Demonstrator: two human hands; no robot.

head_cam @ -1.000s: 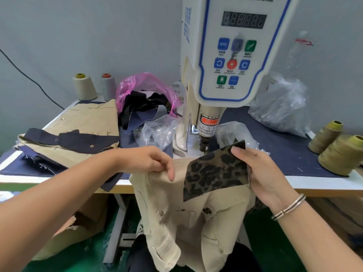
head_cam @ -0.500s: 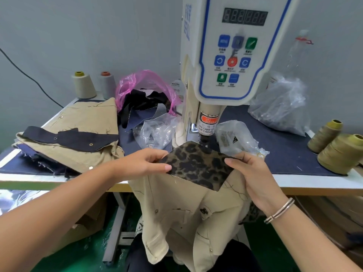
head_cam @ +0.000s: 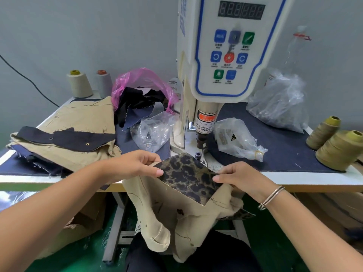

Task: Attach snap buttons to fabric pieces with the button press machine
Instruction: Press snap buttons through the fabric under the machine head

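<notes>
- The leopard-print fabric piece [head_cam: 188,173] lies flat at the near edge of the desk [head_cam: 294,178], sewn to a beige garment [head_cam: 176,211] that hangs down off the edge toward the person's lap.
- Its long axis runs from far left to near right; its far corner points at the press head [head_cam: 201,140] of the button press machine [head_cam: 225,55], just beside the small die post [head_cam: 197,155].
- The left hand [head_cam: 133,165] pinches the left edge of the leopard piece between thumb and curled fingers.
- The right hand [head_cam: 241,177] pinches the right edge likewise; a metal bracelet [head_cam: 271,197] sits on that wrist.
- A dark blue denim cloth [head_cam: 275,150] covers the desk.
- On the left lies a stack of beige and navy fabric pieces [head_cam: 64,138], with two thread cones [head_cam: 88,83] behind it and a pink bag of scraps [head_cam: 141,91] nearby.
- Clear plastic bags [head_cam: 235,138] lie around the machine, and olive thread cones [head_cam: 337,146] stand at the right.
- A grey wall [head_cam: 78,36] rises behind; the floor [head_cam: 78,256] is green.
</notes>
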